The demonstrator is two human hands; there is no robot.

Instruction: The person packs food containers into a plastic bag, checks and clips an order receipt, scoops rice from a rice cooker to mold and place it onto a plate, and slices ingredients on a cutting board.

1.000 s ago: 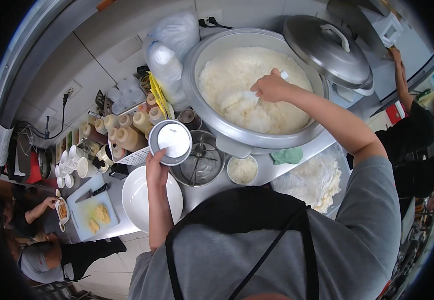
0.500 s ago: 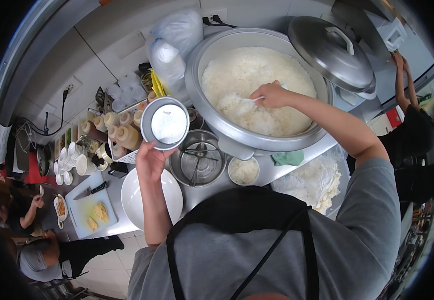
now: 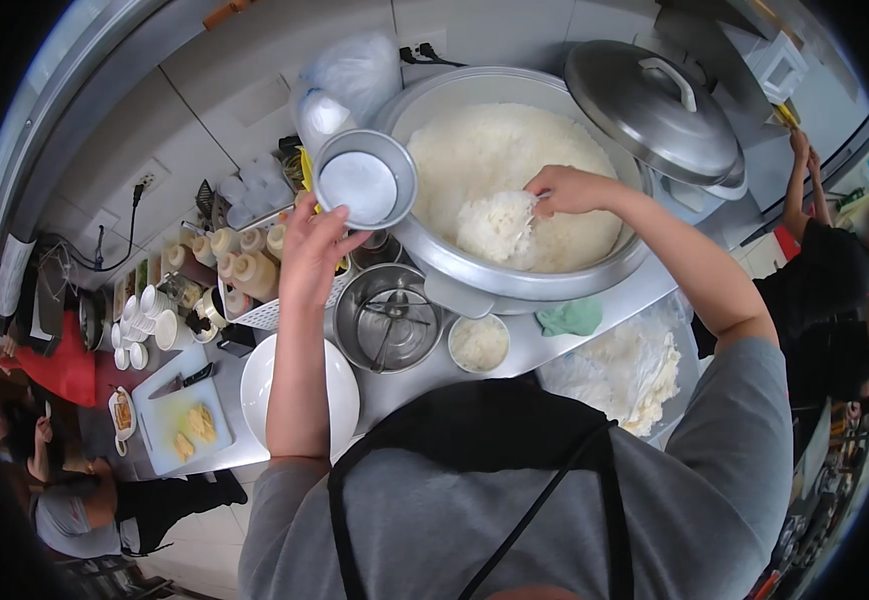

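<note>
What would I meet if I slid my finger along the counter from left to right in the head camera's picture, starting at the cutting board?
Cutting board → big white dish → round metal pot → little bowl of rice → green cloth.

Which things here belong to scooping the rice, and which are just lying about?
Belonging, by the look of it:
rice
pot
lid
cup, in left hand
scoop, mostly hidden, in right hand
probably the small bowl

Seemingly just lying about:
green cloth
knife
cutting board
bottles
large white bowl
</note>
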